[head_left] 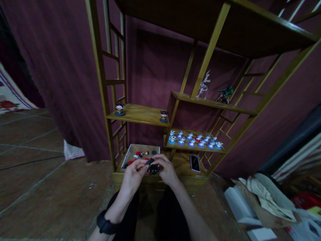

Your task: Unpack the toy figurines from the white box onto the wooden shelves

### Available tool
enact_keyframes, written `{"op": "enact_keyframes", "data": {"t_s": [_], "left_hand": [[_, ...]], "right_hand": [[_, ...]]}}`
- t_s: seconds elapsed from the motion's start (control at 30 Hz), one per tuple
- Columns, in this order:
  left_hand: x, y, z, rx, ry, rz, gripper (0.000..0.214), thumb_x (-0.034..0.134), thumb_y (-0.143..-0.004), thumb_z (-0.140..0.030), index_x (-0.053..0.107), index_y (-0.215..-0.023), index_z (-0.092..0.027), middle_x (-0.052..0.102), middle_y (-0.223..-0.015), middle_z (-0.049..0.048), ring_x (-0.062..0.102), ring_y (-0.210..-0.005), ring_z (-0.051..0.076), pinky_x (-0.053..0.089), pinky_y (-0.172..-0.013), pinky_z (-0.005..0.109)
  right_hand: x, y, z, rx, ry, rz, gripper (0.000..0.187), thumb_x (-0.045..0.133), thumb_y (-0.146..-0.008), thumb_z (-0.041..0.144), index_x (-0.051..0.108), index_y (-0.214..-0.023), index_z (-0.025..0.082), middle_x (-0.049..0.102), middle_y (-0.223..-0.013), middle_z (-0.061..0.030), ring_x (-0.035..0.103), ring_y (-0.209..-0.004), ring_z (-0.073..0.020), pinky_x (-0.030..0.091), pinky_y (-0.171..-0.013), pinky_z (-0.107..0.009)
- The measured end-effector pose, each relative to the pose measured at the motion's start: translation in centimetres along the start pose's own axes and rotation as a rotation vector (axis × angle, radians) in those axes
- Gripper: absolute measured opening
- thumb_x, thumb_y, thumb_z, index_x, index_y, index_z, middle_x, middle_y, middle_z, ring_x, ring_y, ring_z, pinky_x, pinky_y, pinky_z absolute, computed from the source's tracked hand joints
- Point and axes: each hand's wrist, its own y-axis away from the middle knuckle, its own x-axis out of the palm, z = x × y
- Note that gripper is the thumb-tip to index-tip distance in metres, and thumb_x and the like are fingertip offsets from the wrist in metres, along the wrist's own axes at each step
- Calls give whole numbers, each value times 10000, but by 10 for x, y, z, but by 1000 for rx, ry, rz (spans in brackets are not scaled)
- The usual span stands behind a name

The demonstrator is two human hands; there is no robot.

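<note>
A small black-haired figurine (153, 169) is held between both hands in front of the low shelf. My left hand (136, 172) pinches a dark round base (149, 161) that lies against the figurine. With curled fingers, my right hand (166, 169) grips the figurine from the other side. Just behind the hands stands a white open box (144, 147) with red-and-black figurine pieces (141, 154) and a dark disc (154, 152) in it. Two similar figurines, one at the left (119, 109) and one at the right (164, 116), stand on dark bases on the middle shelf.
A wooden display shelf (140, 112) fills the middle. Several blue-and-white figurines (192, 143) stand in rows at right, above a phone (195, 163). A clear figure (203, 87) and a green figure (225, 94) stand higher. Boxes (242, 204) and cloth lie on the floor at right.
</note>
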Motion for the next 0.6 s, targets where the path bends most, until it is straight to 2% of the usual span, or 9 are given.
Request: {"op": "enact_keyframes", "data": {"t_s": [0.13, 0.3, 0.47, 0.6], "left_hand": [[-9, -16, 10, -123, 56, -25, 166, 695, -580, -7, 646, -702, -109, 656, -581, 27, 590, -473, 103, 468, -468, 164], [-21, -36, 16, -298, 113, -41, 181, 660, -657, -32, 629, -806, -130, 669, -602, 45, 628, -485, 131, 506, -471, 186], [-23, -42, 4, -278, 115, -50, 149, 615, -705, -21, 630, -822, -113, 682, -632, 76, 652, -532, 147, 529, -508, 191], [-22, -44, -8, -244, 138, 8, 177, 613, -704, -8, 645, -850, -103, 704, -767, 109, 666, -597, 155, 557, -595, 233]], "right_hand": [[7, -6, -10, 107, -86, 5, 126, 612, -691, 168, 637, -803, 220, 589, -1002, -33, 552, -960, -178, 434, -860, -327], [21, -14, -22, 367, -345, -72, 237, 631, -708, 355, 607, -904, 223, 612, -893, -6, 581, -831, -154, 472, -762, -291], [28, -22, -19, 450, -596, -107, 287, 640, -700, 405, 628, -896, 196, 635, -858, -17, 604, -749, -155, 499, -729, -319], [29, -29, -12, 474, -735, -152, 358, 664, -672, 414, 633, -941, 179, 649, -928, -46, 622, -779, -171, 510, -750, -348]]}}
